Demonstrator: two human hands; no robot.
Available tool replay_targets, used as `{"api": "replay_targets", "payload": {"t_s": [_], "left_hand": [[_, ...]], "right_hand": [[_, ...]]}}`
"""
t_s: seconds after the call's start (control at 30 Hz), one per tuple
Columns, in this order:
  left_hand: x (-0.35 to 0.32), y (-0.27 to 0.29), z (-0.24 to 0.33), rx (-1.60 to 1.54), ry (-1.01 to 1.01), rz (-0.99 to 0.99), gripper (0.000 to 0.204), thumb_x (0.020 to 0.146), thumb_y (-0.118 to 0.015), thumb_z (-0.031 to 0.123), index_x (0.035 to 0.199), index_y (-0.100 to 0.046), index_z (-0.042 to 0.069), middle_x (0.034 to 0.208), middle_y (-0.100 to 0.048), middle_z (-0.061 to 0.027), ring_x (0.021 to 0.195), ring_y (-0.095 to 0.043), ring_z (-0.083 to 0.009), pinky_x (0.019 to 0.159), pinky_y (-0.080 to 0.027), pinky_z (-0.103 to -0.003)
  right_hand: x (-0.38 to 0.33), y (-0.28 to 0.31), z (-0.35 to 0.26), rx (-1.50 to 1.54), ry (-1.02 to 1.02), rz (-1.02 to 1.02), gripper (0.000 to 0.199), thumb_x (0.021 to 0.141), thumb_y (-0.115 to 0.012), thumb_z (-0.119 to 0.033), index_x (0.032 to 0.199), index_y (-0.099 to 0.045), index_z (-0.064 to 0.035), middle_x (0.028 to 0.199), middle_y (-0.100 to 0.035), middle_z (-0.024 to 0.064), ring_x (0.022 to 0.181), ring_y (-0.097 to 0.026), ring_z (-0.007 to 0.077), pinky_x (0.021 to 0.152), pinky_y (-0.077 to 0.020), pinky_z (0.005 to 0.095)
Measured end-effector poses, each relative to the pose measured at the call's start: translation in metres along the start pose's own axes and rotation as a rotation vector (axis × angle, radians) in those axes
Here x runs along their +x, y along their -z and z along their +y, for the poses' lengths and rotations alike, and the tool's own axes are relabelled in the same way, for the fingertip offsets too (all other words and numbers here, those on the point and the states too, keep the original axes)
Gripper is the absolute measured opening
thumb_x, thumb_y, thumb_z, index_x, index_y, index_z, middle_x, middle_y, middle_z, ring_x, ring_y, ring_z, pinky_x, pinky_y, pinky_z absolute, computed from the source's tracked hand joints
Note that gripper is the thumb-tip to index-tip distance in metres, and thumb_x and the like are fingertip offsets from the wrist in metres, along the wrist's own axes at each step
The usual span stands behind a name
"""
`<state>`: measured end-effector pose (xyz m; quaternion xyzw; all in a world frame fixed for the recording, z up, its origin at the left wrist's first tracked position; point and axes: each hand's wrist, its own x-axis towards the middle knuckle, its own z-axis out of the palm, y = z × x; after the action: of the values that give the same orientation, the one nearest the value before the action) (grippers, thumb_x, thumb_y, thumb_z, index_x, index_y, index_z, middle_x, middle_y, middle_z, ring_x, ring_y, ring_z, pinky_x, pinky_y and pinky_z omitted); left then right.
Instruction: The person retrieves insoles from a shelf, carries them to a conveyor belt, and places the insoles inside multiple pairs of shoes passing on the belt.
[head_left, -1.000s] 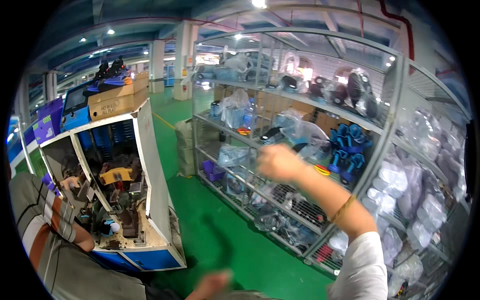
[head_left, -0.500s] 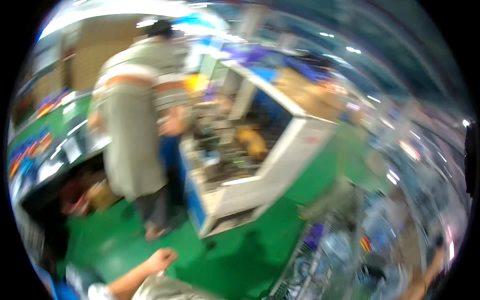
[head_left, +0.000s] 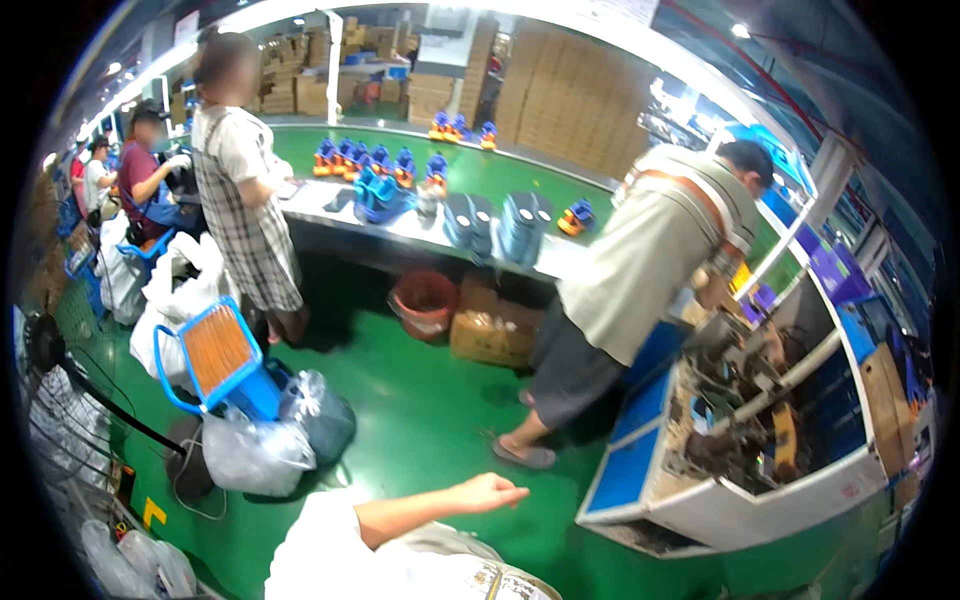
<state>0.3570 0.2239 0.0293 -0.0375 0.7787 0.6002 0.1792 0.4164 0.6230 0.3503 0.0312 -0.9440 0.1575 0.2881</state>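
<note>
My left hand (head_left: 490, 492) reaches in from the lower edge, its forearm bare below a white sleeve (head_left: 318, 545). The fingers curl together loosely, and nothing shows in them. It hangs over the green floor (head_left: 420, 430) and touches nothing. Just below the forearm is a pale bulky thing (head_left: 490, 578) with a brownish strip, cut off by the lower edge; I cannot tell whether it is clothing or a load. My right hand is out of view.
A white and blue machine (head_left: 720, 500) stands right, with a bending person (head_left: 655, 250) beside it. Ahead, a bench holds blue-orange shoes (head_left: 380, 160) and grey-blue shoe parts (head_left: 522, 225). A red bucket (head_left: 425, 303), carton (head_left: 490, 330), blue basket (head_left: 228, 355), bags (head_left: 255, 455) and fan (head_left: 45, 345) stand around.
My view has swung left: the machine and bending person now sit farther right, and the bench and bags have come in. The right forearm has left the view.
</note>
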Motion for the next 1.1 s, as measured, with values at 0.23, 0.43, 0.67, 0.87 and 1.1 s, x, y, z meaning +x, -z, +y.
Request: {"api": "replay_targets", "payload": {"t_s": [0.23,0.43,0.67,0.87,1.1], "left_hand": [[-0.038,0.097,-0.018,-0.525,-0.043,-0.014,0.058,0.079,-0.046,0.064,0.065,-0.057,0.009,0.045,-0.027,0.0077,0.041,-0.022,-0.0053,0.042,-0.018,-0.024],[-0.033,0.189,-0.077,-1.06,0.388,0.418,0.048,0.084,-0.052,0.044,0.048,-0.037,0.015,0.041,-0.025,0.0055,0.036,-0.02,-0.0078,0.039,-0.012,-0.027],[0.058,0.304,-0.09,-0.747,0.337,0.718,0.045,0.087,-0.046,0.045,0.064,-0.055,0.007,0.051,-0.039,0.0031,0.045,-0.032,-0.0068,0.042,-0.023,-0.025],[0.137,0.462,-0.012,-0.458,-0.034,0.586,0.038,0.091,-0.045,0.035,0.103,-0.056,0.001,0.089,-0.054,-0.0001,0.079,-0.046,-0.009,0.067,-0.039,-0.022],[0.169,0.689,0.037,-0.155,0.08,0.372,0.045,0.082,-0.061,0.027,0.117,-0.046,0.001,0.098,-0.058,-0.0078,0.089,-0.051,-0.0114,0.076,-0.043,-0.026]], "right_hand": [[-0.003,-0.304,-0.217,0.348,0.086,-1.307,0.039,0.073,-0.065,-0.025,0.104,-0.058,-0.0017,0.096,-0.062,0.0145,0.086,-0.059,0.0238,0.085,-0.0426,0.0373],[-0.028,-0.44,-0.311,0.55,0.584,-1.448,0.037,0.067,-0.072,-0.035,0.083,-0.061,-0.0044,0.075,-0.063,0.007,0.069,-0.06,0.0189,0.066,-0.0472,0.029],[0.033,-0.587,-0.419,0.917,0.671,-1.248,0.047,0.069,-0.071,-0.038,0.095,-0.053,-0.0028,0.102,-0.055,0.0144,0.095,-0.054,0.0265,0.079,-0.044,0.0325],[0.165,-0.661,-0.521,1.016,0.883,-0.878,0.052,0.073,-0.068,-0.027,0.115,-0.051,-0.0012,0.115,-0.048,0.0212,0.093,-0.052,0.0339,0.081,-0.0431,0.0374],[0.278,-0.724,-0.612,1.156,0.705,-0.934,0.024,0.074,-0.066,-0.012,0.095,-0.062,0.0006,0.102,-0.051,0.0201,0.078,-0.058,0.0269,0.066,-0.0486,0.0296]]}}
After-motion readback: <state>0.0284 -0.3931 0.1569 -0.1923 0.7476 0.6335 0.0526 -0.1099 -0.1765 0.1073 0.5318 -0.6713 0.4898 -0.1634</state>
